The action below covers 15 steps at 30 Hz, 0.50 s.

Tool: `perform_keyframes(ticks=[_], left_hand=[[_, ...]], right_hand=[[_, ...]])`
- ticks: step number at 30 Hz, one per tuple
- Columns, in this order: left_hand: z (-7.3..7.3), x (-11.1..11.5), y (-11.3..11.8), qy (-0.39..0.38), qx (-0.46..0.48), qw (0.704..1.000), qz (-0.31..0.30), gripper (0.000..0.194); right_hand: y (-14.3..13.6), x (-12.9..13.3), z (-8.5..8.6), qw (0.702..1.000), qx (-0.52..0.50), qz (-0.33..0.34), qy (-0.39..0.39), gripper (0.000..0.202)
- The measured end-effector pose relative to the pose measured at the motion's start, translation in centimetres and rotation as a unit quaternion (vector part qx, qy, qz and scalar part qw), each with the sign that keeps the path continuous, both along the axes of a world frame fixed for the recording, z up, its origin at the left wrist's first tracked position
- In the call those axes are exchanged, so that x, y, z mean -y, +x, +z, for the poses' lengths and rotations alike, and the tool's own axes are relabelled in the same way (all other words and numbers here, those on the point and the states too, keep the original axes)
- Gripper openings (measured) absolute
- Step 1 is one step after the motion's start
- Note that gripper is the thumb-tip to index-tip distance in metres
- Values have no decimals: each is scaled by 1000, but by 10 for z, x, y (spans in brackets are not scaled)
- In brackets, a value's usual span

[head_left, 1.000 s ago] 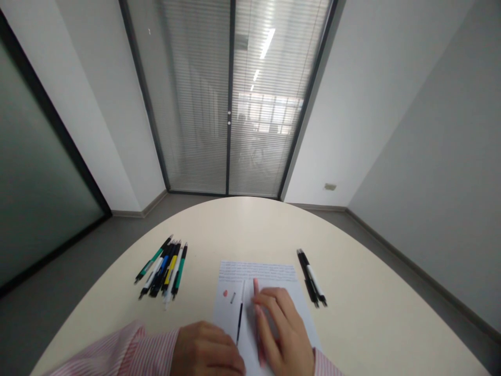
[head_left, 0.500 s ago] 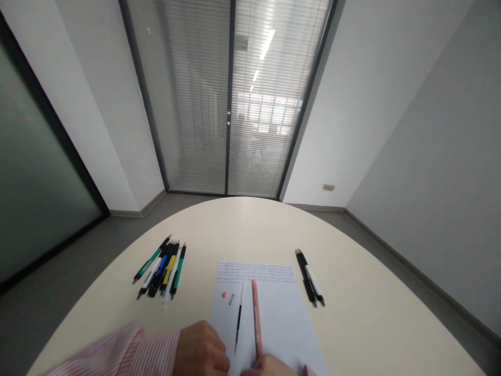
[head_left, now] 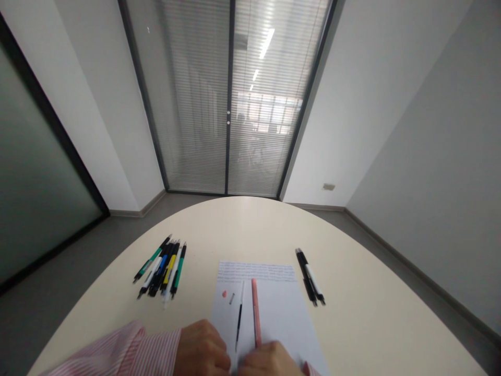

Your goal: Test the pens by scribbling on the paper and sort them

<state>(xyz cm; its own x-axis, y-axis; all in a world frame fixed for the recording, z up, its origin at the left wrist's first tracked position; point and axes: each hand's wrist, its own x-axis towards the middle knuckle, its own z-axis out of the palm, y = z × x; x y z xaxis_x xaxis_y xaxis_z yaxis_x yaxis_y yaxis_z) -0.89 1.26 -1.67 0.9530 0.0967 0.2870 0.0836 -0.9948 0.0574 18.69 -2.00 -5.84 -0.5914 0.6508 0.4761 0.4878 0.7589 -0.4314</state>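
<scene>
My left hand [head_left: 201, 347], in a striped sleeve, is closed over the left lower edge of the paper sheet [head_left: 282, 313]; what its fingers hold, if anything, is hidden. Close beside it, my right hand [head_left: 270, 360] is closed too, slightly blurred, its fingertips near the left hand's. A pink pen barrel [head_left: 256, 310] lies on the paper, its near end hidden behind my right hand. Left of it lies an ink refill [head_left: 239, 318], pale at the far end and dark towards me. A small red piece [head_left: 224, 294] and a small spring-like part [head_left: 232, 298] lie farther left.
Several pens [head_left: 162, 269] in green, white, blue, yellow and black lie in a group at the left. Two pens [head_left: 310, 277], black and black-and-white, lie right of the paper. The round table [head_left: 250, 224] has a curved far edge, with glass panels and blinds beyond.
My right hand has moved slightly up and left, closer to my left hand, covering more of the pink barrel's near end. The left hand has barely moved.
</scene>
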Motion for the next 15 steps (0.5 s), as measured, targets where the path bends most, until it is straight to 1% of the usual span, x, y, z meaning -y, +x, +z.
perform_keyframes(ticks=[2, 3, 4, 5, 7, 9, 10, 12, 15], left_hand=[[-1, 3, -1, 9, -1, 1000, 25, 31], [-2, 4, -1, 11, -3, 999, 32, 31], [-2, 5, -2, 13, -4, 999, 39, 30], [-1, 6, -3, 14, -4, 999, 41, 30], [0, 8, -4, 18, 0, 998, 53, 31], [1, 9, -5, 19, 5, 998, 60, 30], [2, 9, -5, 18, 9, 998, 61, 30], [4, 9, -5, 15, 14, 998, 59, 30], [8, 9, -3, 14, 16, 999, 36, 33]], right_hand=[[1, -3, 19, 998, -11, -56, 11, 36], [2, -5, 29, 991, -21, -130, 6, 34], [2, -7, 39, 982, -24, -185, -20, 29], [2, -9, 47, 975, -20, -215, -45, 24], [2, -11, 56, 968, 2, -247, -50, 16], [1, -12, 56, 960, 32, -273, -44, 11], [0, -13, 54, 955, 45, -288, -44, 15], [0, -13, 48, 948, 56, -310, -52, 28], [0, -14, 43, 945, 37, -314, -83, 39]])
